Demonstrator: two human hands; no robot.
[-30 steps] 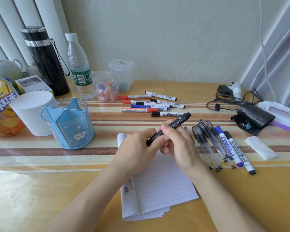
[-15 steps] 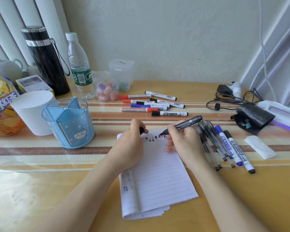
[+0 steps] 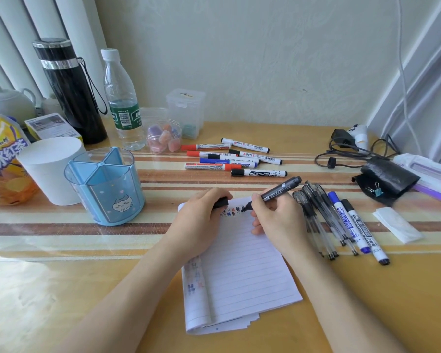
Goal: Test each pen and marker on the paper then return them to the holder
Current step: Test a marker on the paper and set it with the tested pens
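Note:
My right hand [image 3: 278, 217] grips a black marker [image 3: 280, 191], its tip touching the top of the lined paper pad [image 3: 242, 276] beside a row of small coloured test marks. My left hand [image 3: 199, 222] rests on the pad's upper left corner and holds the marker's black cap [image 3: 220, 202]. The blue divided pen holder [image 3: 105, 186] stands to the left and looks empty. Several whiteboard markers [image 3: 229, 159] lie behind the pad. Several clear gel pens [image 3: 321, 217] and two markers [image 3: 354, 228] lie to the right.
A white cup [image 3: 49, 169], a black flask [image 3: 71, 90], a water bottle [image 3: 122, 103] and a juice bottle [image 3: 0, 159] stand at the left. A jar of erasers [image 3: 164, 138] and a clear box [image 3: 186, 110] sit at the back. Cables [image 3: 341, 151], a black pouch [image 3: 387, 179] and a folded tissue [image 3: 397, 225] lie at the right.
The cap came off the black marker and stayed in my left hand. My right hand brought the marker's tip down onto the top of the paper.

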